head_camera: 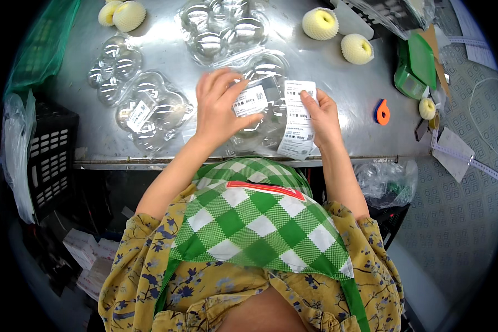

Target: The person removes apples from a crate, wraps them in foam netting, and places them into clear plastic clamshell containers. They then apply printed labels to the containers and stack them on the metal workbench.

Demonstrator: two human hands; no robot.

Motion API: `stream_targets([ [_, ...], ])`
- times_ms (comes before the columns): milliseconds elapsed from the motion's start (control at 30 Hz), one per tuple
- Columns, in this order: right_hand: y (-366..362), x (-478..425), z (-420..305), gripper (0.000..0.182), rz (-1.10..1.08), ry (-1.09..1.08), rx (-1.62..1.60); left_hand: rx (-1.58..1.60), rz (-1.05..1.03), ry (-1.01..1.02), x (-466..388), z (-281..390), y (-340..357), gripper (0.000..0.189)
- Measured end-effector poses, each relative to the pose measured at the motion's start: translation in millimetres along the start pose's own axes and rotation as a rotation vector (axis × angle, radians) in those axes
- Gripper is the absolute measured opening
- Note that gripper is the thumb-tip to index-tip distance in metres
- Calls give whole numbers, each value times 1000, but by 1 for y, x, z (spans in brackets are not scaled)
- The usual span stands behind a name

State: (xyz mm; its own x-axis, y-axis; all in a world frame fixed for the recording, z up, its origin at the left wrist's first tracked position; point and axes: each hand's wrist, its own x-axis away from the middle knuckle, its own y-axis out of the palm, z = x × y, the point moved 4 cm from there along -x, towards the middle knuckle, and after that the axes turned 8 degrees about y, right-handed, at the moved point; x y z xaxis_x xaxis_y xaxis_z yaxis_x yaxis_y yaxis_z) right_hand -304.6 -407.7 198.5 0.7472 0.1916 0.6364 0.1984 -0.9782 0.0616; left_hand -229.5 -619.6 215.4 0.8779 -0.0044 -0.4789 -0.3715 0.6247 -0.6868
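Observation:
A strip of printed white labels (299, 120) is in my right hand (321, 114), pinched near its top between thumb and fingers. Above a clear plastic clamshell container (267, 66), my left hand (220, 103) is spread beside a single white label (251, 101) that lies at its fingertips; whether the fingers grip the label or press it on the plastic, I cannot tell. Left of this hand lies another clear clamshell (162, 99), which bears a small white label (139, 116). More clear containers rest at the upper left (116, 66) and at the top middle (222, 29).
Foam-netted yellow fruits stand at the back left (128, 16) and back right (320, 23). An orange tape dispenser (382, 112) and a green-lidded plastic box (415, 66) are on the right. Left of the metal table (352, 141) is a black crate (52, 157).

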Motion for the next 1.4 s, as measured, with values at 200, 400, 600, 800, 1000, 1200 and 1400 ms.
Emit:
stream_targets([
  [200, 53, 31, -22, 15, -69, -407, 1, 866, 417, -885, 46, -34, -41, 97],
  [400, 94, 52, -46, 22, -368, -663, 248, 591, 949, -244, 63, -31, -155, 99],
  [600, 91, 44, -24, 18, -325, -363, 342, 549, 939, -673, 110, -93, -177, 70],
  [800, 74, 44, -10, 15, -300, -292, 352, 83, 618, -1164, 171, -142, -125, 86],
  [1000, 65, 46, -6, 14, -264, -276, 374, 278, 739, -1271, 213, -177, -111, 94],
  [1200, 60, 48, 1, 14, -235, -277, 384, -762, 490, -806, 158, -140, -134, 69],
  [1400, 61, 46, 11, 15, -309, -302, 392, 756, 48, -690, 63, -34, -52, 35],
])
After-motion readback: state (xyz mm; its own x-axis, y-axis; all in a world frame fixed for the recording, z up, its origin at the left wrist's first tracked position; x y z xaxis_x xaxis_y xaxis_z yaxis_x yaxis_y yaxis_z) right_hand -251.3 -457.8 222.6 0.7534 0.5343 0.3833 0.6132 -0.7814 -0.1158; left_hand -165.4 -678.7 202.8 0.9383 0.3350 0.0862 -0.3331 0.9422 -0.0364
